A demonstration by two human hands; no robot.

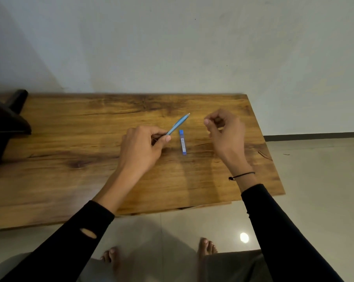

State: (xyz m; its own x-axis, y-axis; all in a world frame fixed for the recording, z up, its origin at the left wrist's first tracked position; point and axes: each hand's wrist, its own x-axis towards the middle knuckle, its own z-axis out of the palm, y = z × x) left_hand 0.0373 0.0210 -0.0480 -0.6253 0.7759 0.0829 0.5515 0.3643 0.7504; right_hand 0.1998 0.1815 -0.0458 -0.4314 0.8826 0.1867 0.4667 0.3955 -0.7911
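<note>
our black sleeves (70, 247) are closest, one on each side, and the left one has a small hole in it. between them we see our bare feet (207, 246) on the shiny floor (314, 180), with a bright spot of light (244, 237) near the right foot. past that is a wooden table (70, 139) against a pale wall (172, 47).

our left hand (140, 145) is over the middle of the table. its fingers and thumb are curled round the near end of a light blue pen (178, 124), and the pen points away and to the right.

our right hand (226, 129) is over the right part of the table, apart from the pen. its fingers are curled in, and the tips of the thumb and first finger are close together. we cannot tell if something tiny sits between them. a thin black string (242, 176) goes round that wrist.

a small blue tube (182, 142) lies flat on the table between our two hands, just beside the left thumb. a dark thing (3, 123) sits at the far left of the table.
</note>
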